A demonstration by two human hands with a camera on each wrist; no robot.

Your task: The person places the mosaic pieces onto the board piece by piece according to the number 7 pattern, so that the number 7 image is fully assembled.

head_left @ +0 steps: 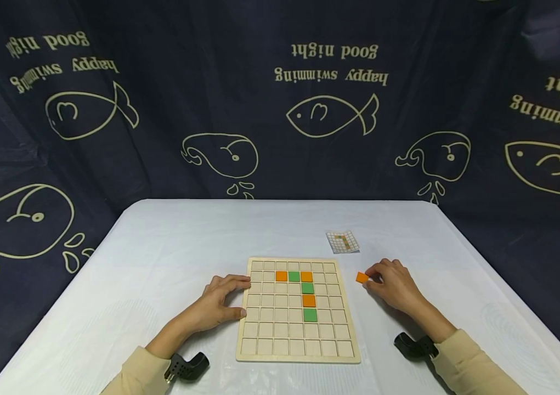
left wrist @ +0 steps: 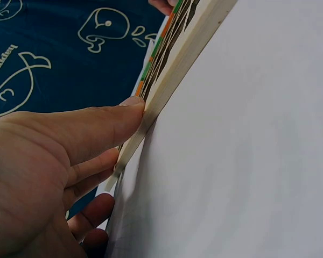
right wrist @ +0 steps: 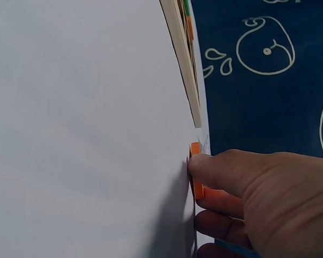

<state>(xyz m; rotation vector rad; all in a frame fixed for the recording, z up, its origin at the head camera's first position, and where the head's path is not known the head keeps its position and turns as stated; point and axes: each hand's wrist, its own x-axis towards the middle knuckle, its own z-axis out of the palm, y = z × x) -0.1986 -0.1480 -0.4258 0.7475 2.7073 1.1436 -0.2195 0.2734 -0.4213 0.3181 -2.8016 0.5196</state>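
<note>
A wooden grid board (head_left: 267,346) lies flat on the table, with three orange and three green square tiles in its cells. They form a short row near the far side, then a column running toward the near side from the row's right end. My left hand (head_left: 214,306) rests against the board's left edge, its thumb and fingertips touching the rim (left wrist: 164,88). Right of the board, my right hand (head_left: 396,287) pinches an orange square tile (head_left: 361,277) between thumb and fingers. In the right wrist view, the orange tile (right wrist: 196,148) stands on edge, partly hidden by the thumb.
A small printed card (head_left: 343,242) with a grid pattern of coloured squares lies beyond the board's far right corner. The white-covered table (head_left: 201,230) ends at a dark blue curtain (head_left: 260,71) with fish and whale drawings. A black wrist device (head_left: 188,366) sits on each forearm.
</note>
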